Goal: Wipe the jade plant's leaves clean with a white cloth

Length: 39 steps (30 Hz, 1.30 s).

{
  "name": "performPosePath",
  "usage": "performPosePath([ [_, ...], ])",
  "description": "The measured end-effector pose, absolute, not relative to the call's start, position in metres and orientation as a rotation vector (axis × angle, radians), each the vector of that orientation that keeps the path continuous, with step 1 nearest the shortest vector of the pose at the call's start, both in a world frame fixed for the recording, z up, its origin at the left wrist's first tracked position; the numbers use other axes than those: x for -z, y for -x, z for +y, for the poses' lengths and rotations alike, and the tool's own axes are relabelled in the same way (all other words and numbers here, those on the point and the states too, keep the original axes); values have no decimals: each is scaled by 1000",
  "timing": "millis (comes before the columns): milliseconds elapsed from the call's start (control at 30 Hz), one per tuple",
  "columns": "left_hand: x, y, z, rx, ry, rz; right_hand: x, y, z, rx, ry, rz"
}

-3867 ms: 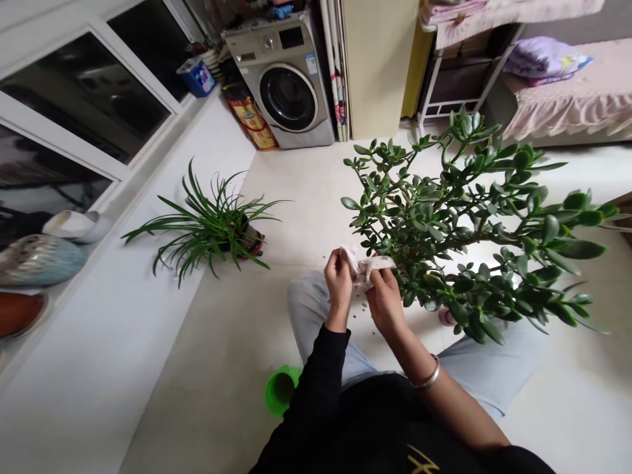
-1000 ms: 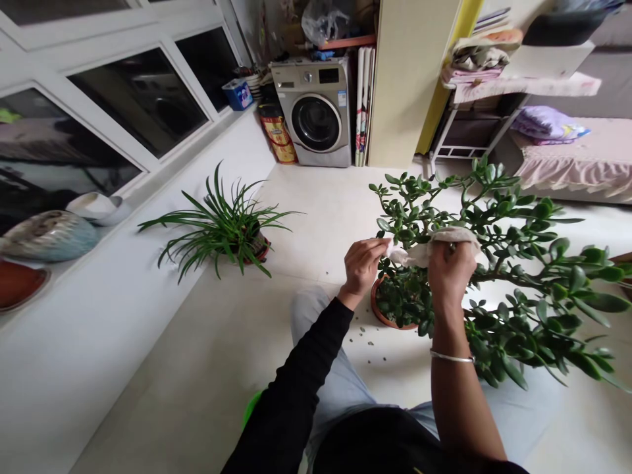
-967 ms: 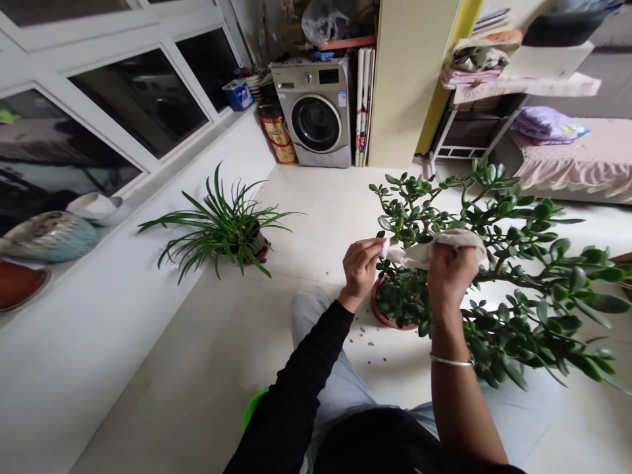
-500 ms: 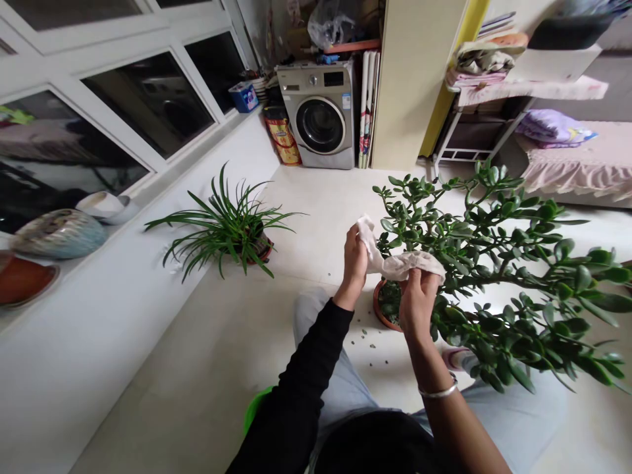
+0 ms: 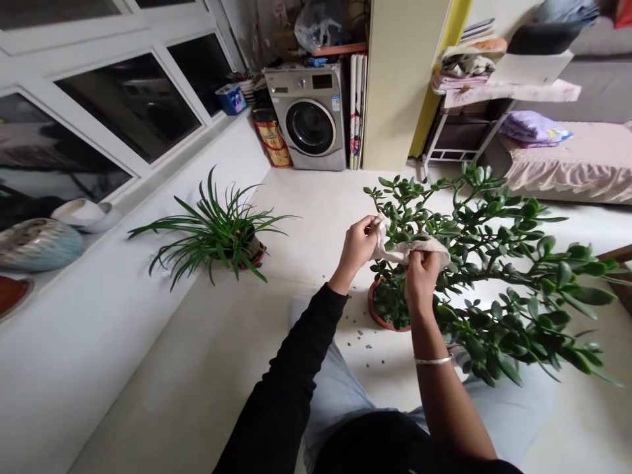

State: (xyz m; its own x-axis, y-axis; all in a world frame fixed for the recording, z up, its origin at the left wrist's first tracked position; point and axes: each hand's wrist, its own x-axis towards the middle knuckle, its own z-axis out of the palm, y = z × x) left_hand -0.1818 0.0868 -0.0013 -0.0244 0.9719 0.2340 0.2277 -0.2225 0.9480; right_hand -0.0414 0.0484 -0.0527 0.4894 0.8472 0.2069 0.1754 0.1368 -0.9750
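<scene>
A pale cloth [image 5: 402, 251] stretches between my two hands, over the near-left branches of a jade plant [image 5: 498, 263]. My left hand [image 5: 358, 247] pinches the cloth's left end, its fingertips beside the leaves. The right end is bunched in my right hand [image 5: 421, 280], closed on it just above the plant's pot. That terracotta pot [image 5: 378, 313] stands on the floor, partly hidden by leaves and my right forearm. Whether a leaf lies inside the cloth, I cannot tell.
Small dark bits [image 5: 363, 339] lie scattered on the floor by the pot. To the left, a long-leaved potted plant [image 5: 230, 230] stands near the white wall. A washing machine [image 5: 309, 122] is at the back, and a bed [image 5: 567, 158] is at the back right.
My left hand has turned toward the leaves and now pinches the cloth with its fingertips. The cloth has drawn in closer against the plant. The view has shifted slightly right.
</scene>
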Motion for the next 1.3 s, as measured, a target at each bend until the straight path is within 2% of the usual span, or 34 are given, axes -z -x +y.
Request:
performPosePath([
  [300,-4,185,82,-1302,-1584,1363,46,32,59,-584,1415,-974],
  [967,-13,181,65,-1389,-1913,1507,38,27,53,-216,1596,-1007],
  [1100,-13,186,59,-1499,-1984,1552,34,30,44,-106,1567,-967],
  [1300,-1,192,27,-1864,-1850,1534,28,47,3,-75,1389,-934],
])
